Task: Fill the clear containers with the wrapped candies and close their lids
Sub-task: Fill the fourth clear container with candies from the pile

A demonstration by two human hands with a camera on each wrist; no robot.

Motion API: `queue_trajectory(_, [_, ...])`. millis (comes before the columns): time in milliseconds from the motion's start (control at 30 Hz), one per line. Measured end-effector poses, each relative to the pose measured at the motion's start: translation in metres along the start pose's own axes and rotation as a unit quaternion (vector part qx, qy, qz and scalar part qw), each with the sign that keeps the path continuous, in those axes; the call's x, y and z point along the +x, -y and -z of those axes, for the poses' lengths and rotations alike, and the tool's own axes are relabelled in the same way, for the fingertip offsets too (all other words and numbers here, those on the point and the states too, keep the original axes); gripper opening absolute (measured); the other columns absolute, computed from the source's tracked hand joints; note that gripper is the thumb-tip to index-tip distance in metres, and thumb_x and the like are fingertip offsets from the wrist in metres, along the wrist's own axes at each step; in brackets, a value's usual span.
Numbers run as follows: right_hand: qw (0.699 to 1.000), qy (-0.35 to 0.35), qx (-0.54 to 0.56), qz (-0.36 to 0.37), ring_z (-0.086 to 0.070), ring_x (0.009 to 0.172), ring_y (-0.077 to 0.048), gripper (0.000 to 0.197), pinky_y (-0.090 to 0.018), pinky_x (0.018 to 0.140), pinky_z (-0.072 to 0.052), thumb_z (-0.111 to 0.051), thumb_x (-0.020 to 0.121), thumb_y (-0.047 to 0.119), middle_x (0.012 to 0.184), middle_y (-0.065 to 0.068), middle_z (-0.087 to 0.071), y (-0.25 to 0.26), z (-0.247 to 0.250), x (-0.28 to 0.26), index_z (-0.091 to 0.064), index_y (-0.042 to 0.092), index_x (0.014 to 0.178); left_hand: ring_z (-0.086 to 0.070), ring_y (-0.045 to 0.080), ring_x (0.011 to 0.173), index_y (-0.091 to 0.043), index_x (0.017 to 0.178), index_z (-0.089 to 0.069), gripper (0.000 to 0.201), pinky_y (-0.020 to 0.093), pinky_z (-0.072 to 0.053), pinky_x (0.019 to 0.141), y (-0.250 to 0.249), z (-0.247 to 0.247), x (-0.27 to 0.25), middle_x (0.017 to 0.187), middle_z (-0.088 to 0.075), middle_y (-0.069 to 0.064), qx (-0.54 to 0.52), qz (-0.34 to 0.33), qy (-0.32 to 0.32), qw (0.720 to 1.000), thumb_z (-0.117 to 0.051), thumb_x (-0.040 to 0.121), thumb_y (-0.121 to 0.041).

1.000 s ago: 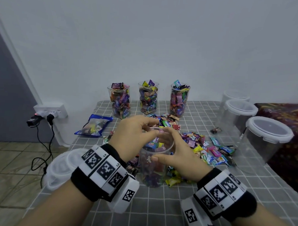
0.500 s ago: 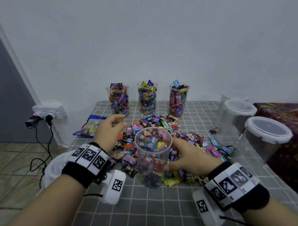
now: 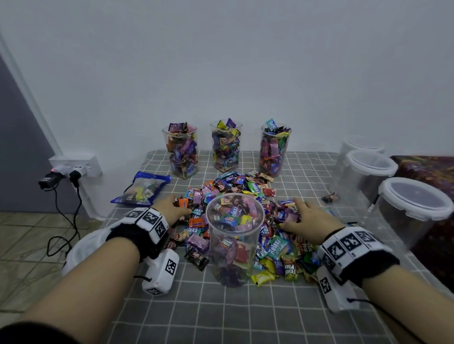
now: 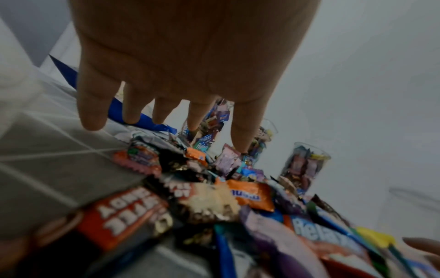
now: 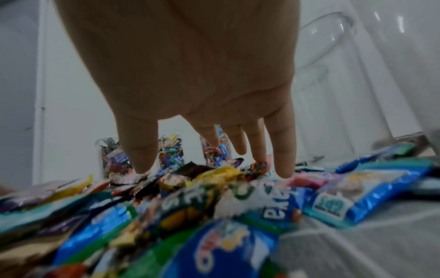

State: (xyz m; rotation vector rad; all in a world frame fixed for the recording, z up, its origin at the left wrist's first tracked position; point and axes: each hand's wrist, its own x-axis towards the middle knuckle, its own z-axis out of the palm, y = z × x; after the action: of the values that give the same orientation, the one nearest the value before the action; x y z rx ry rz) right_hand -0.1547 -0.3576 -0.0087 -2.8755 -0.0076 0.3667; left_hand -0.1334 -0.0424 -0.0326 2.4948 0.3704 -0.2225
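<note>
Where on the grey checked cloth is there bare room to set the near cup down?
Bare cloth lies between the forearms, nearer than the clear plastic cup. Crowded: the wrapped-candy pile around it, under both the left hand and the right hand.

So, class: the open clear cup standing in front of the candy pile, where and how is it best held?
Wrap the near cup round its mid-wall, coming from the near side: it stands upright and nearly full, candy pile crowds its back and flanks, and its open rim offers no grip.

A near-full clear container (image 3: 233,250) is standing centre; the left hand (image 3: 171,208) at nine o'clock and right hand (image 3: 307,219) at three are seemingly resting, fingers spread, on the candy pile (image 3: 274,246).
</note>
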Motion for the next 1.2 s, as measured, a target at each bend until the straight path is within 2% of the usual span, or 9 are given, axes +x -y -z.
queue_trajectory(133, [0.998,0.045,-0.040,-0.016,-0.018,0.144,-0.026,0.090,-0.039,0.114,-0.024,-0.045,0.087,0.066,0.159,-0.005,-0.010,0.003,-0.003,0.004,-0.002,0.021,0.152,-0.057,0.029,0.108,-0.023,0.139,-0.040,0.073,0.038,-0.048,0.094,0.002,-0.006,0.007,0.127,-0.056,0.011,0.082,0.004,0.024,0.996,-0.065,0.078,-0.054])
queue_trajectory(233, [0.996,0.073,-0.054,-0.015,-0.033,0.137,-0.029,0.090,-0.041,0.108,-0.034,-0.045,0.083,0.070,0.154,-0.008,-0.027,0.005,-0.007,0.006,-0.011,0.022,0.151,-0.054,0.031,0.114,-0.023,0.147,-0.024,0.082,0.035,-0.047,0.093,-0.002,-0.009,0.001,0.137,-0.048,0.014,0.167,0.018,0.029,0.985,-0.053,0.082,-0.063])
queue_trajectory(300, [0.996,0.073,-0.060,-0.004,-0.043,0.128,-0.028,0.089,-0.040,0.101,-0.041,-0.046,0.081,0.072,0.146,-0.008,-0.038,0.006,-0.008,0.006,-0.018,0.022,0.149,-0.054,0.029,0.114,-0.022,0.147,-0.025,0.076,0.031,-0.046,0.089,-0.007,-0.010,-0.005,0.136,-0.049,0.013,0.188,0.013,0.037,0.981,-0.047,0.086,-0.062])
queue_trajectory(433, [0.996,0.056,-0.059,0.035,-0.046,0.126,-0.024,0.090,-0.032,0.095,-0.041,-0.050,0.083,0.067,0.146,-0.003,-0.042,0.010,-0.009,0.001,-0.008,0.028,0.152,-0.055,0.028,0.114,-0.027,0.143,-0.032,0.066,0.029,-0.040,0.084,-0.012,-0.012,-0.017,0.135,-0.053,0.010,0.169,-0.033,0.047,0.984,-0.040,0.089,-0.063])
queue_trajectory(500, [0.995,0.051,-0.069,0.047,-0.042,0.131,-0.023,0.091,-0.030,0.097,-0.039,-0.054,0.082,0.064,0.149,-0.002,-0.037,0.013,-0.009,-0.002,-0.009,0.027,0.152,-0.054,0.027,0.116,-0.033,0.144,-0.031,0.076,0.031,-0.042,0.088,-0.012,-0.016,-0.020,0.138,-0.051,0.006,0.157,-0.063,0.056,0.984,-0.034,0.082,-0.076])
queue_trajectory(600, [0.993,0.048,-0.086,0.066,-0.040,0.133,-0.022,0.091,-0.032,0.102,-0.038,-0.059,0.080,0.062,0.151,-0.001,-0.036,0.014,-0.012,-0.002,-0.013,0.028,0.151,-0.052,0.023,0.120,-0.042,0.140,-0.036,0.101,0.040,-0.042,0.100,-0.008,-0.020,-0.017,0.140,-0.050,-0.002,0.142,-0.096,0.071,0.983,-0.029,0.054,-0.094])
queue_trajectory(800, [0.990,0.027,-0.100,0.092,-0.044,0.129,-0.022,0.079,-0.032,0.100,-0.042,-0.061,0.084,0.052,0.145,-0.001,-0.043,0.017,-0.014,-0.002,-0.022,0.030,0.149,-0.055,0.020,0.114,-0.038,0.136,-0.045,0.065,0.029,-0.047,0.089,-0.012,-0.014,-0.024,0.131,-0.057,-0.003,0.223,-0.089,0.054,0.969,-0.065,0.077,-0.056])
queue_trajectory(967, [0.989,0.006,-0.098,0.114,-0.048,0.124,-0.020,0.060,-0.029,0.096,-0.041,-0.060,0.088,0.041,0.140,0.000,-0.049,0.019,-0.012,-0.001,-0.039,0.026,0.142,-0.057,0.020,0.111,-0.029,0.127,-0.056,0.039,0.026,-0.044,0.081,-0.020,-0.013,-0.028,0.123,-0.062,0.001,0.269,-0.103,0.037,0.957,-0.061,0.088,-0.032])
queue_trajectory(1200, [0.987,-0.008,-0.111,0.117,-0.055,0.110,-0.021,0.034,-0.025,0.083,-0.042,-0.056,0.091,0.031,0.122,-0.003,-0.060,0.022,-0.013,-0.002,-0.057,0.021,0.123,-0.059,0.022,0.107,-0.027,0.117,-0.065,0.027,0.028,-0.046,0.080,-0.023,-0.014,-0.029,0.117,-0.064,0.003,0.269,-0.079,0.002,0.960,-0.055,0.092,-0.023])
